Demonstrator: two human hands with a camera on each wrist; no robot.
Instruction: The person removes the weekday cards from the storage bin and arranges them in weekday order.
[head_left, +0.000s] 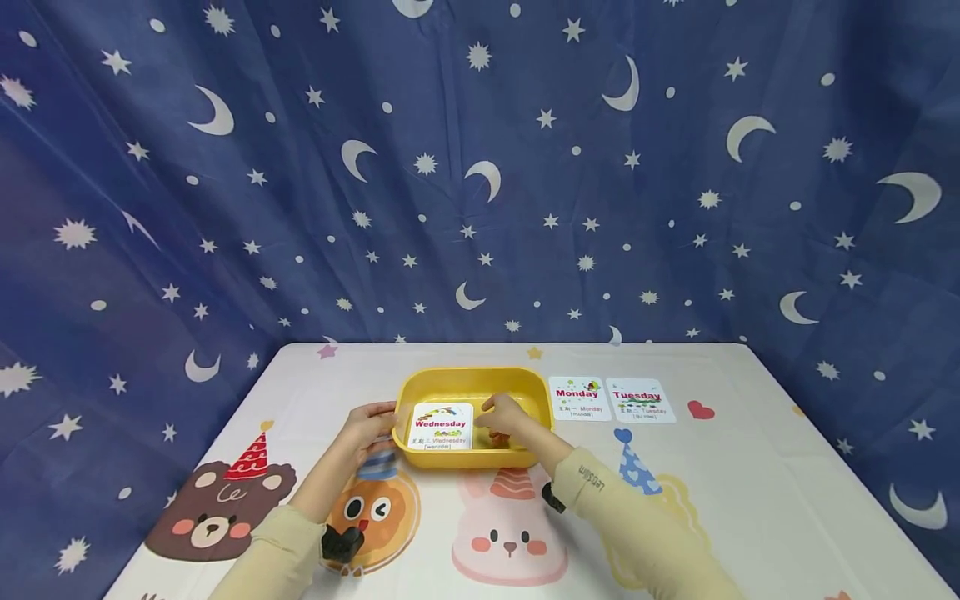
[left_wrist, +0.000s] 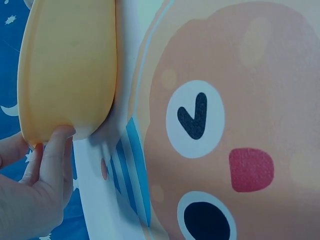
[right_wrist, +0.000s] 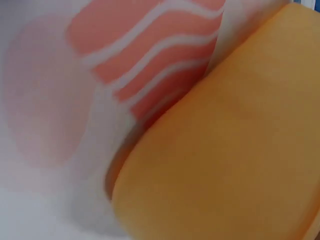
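A yellow plastic tray [head_left: 450, 459] stands on the table, with a white "Wednesday" card [head_left: 441, 427] face up inside its left part. My left hand [head_left: 371, 429] grips the tray's left end; in the left wrist view its fingers [left_wrist: 52, 155] press against the outer wall near the rim. Reaching over the front edge, my right hand [head_left: 506, 417] is inside the tray, just right of the card. Its fingers are bent downward, and whether they hold anything is hidden. The right wrist view shows only the tray's outer wall [right_wrist: 225, 150] and the tablecloth, without the hand.
Right of the tray, a "Monday" card [head_left: 581, 399] and a "Tuesday" card [head_left: 641, 401] lie side by side, face up. The white tablecloth [head_left: 750, 500] carries printed cartoon animals. Behind the table hangs a blue curtain [head_left: 525, 250] with moons and stars.
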